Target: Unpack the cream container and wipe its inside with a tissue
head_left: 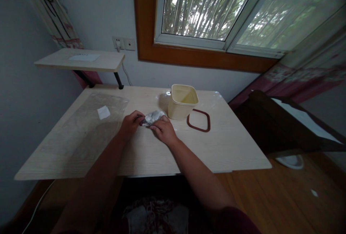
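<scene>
Both hands are on a crumpled, shiny grey-white piece of what looks like thin plastic [152, 117], just above or on the desk. My left hand [132, 123] is closed, pinching its darker left end. On the near right side, my right hand [164, 129] grips it between thumb and fingers. Right behind my right hand stands a cream plastic bin [181, 106], upright with its mouth uncovered. A brown rounded-square ring [209, 121] lies flat on the desk, to the right of the bin.
The pale wooden desk [229, 147] has a clear plastic sheet [81, 129] on its left, with a small white paper [103, 112] on it. A raised shelf [105, 62] stands at the back left. Behind are a wall and a window [200, 7]; dark furniture [283, 129] stands at right.
</scene>
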{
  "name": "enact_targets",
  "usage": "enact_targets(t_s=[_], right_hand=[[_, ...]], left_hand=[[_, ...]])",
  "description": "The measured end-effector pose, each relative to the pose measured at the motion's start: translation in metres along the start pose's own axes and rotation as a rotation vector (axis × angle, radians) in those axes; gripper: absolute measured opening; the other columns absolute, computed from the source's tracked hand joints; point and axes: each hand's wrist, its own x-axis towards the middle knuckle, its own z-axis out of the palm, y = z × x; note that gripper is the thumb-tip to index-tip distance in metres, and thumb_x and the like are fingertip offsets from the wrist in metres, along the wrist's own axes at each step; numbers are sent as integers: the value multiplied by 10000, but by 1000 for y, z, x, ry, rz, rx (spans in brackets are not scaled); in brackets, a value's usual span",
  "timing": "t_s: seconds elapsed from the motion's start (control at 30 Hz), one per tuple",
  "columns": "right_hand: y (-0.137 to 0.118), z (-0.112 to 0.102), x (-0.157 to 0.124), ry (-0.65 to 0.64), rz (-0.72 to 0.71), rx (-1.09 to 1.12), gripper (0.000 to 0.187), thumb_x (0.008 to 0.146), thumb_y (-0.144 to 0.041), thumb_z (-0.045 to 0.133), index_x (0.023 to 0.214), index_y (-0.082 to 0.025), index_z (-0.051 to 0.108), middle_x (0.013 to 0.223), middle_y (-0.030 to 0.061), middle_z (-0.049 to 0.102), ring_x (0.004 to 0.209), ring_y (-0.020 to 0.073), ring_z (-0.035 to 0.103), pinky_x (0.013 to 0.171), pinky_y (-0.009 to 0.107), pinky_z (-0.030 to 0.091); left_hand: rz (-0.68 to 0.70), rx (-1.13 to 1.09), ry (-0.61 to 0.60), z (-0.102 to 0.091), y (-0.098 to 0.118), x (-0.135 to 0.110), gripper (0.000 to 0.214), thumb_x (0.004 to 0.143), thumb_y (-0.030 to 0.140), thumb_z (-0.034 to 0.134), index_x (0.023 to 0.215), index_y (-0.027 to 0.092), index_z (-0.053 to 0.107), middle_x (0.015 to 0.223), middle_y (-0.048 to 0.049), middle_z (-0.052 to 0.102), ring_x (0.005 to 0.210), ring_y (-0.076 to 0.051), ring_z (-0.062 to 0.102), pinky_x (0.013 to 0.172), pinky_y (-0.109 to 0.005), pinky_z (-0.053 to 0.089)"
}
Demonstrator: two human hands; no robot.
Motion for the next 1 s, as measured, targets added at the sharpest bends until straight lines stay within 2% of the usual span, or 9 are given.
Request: enact_targets(t_s=[0.4, 0.63, 0.9, 1.0], right_hand=[[4, 2, 0, 13, 10, 21, 299, 1010, -442, 573, 940, -228, 770, 811, 44, 732, 868, 235, 513, 847, 385, 378], [3, 1, 0, 8, 8, 7, 282, 1017, -410, 566, 927, -222, 757, 824, 47, 732, 874, 236, 522, 847, 384, 383], [3, 2, 0, 36, 22, 28, 283, 1019, -409, 561, 909, -230, 751, 833, 47, 740, 865, 236, 528, 846, 395, 400], [4, 2, 0, 68, 36, 39, 264, 1012, -387, 576, 890, -227, 746, 813, 47, 724, 868, 234, 538, 836, 384, 414]], left_hand=[[-35, -126, 77, 0, -3, 1, 192, 895, 379, 638, 923, 190, 659, 690, 11, 680, 597, -132, 630, 601, -250, 490], [-60, -135, 150, -1, -1, 2, 217, 878, 402, 657, 923, 190, 659, 695, 7, 680, 579, -128, 617, 568, -240, 484], [-62, -219, 251, -1, 3, 3, 225, 886, 407, 650, 964, 196, 640, 735, -5, 684, 654, -141, 635, 636, -259, 513], [-9, -198, 261, -2, 5, 3, 212, 914, 400, 623, 978, 199, 631, 815, -19, 682, 698, -143, 635, 686, -277, 525]])
